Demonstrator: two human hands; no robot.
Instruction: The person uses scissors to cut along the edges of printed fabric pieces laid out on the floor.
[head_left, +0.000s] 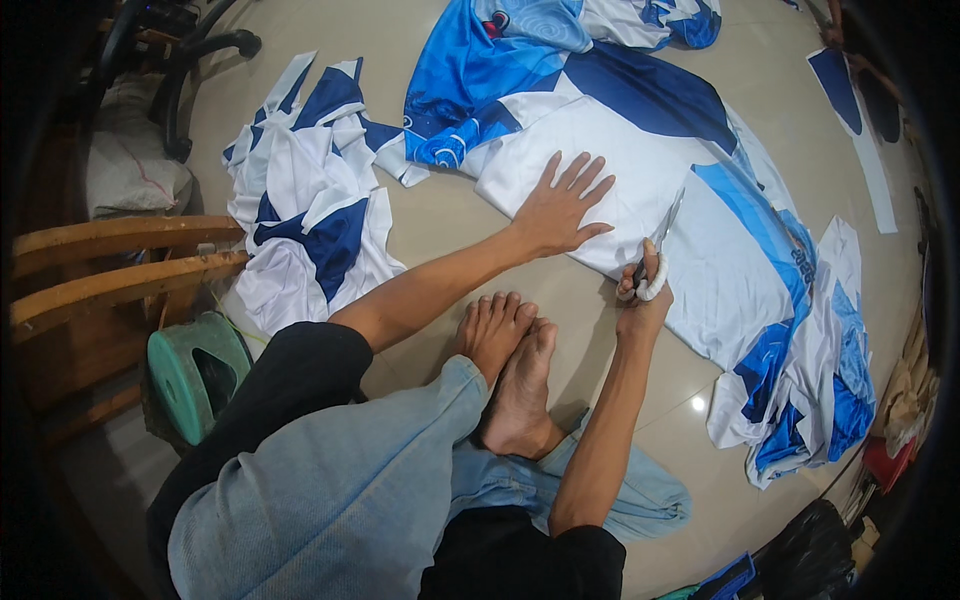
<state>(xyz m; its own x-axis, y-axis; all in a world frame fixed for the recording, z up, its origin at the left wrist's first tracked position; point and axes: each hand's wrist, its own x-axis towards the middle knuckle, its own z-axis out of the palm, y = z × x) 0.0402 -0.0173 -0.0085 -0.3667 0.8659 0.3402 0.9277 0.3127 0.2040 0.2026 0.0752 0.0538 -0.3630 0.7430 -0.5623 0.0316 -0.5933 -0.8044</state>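
Observation:
A large sheet of white and blue printed fabric (650, 165) lies spread over the floor in front of my feet. My left hand (562, 212) rests flat on its white part, fingers spread, holding nothing. In my right hand (645, 290) is a pair of scissors (671, 222), with my fingers through the white-wrapped handles. The blades point away from me, over the white fabric near its close edge. Whether the blades touch the cloth I cannot tell.
A heap of white and navy fabric pieces (305, 200) lies at the left, a crumpled blue and white pile (800, 400) at the right. Nearby stand a green plastic stool (195, 365) and a wooden chair (130, 240). Far right, another person's hand (835, 35) is beside a fabric strip (855, 130).

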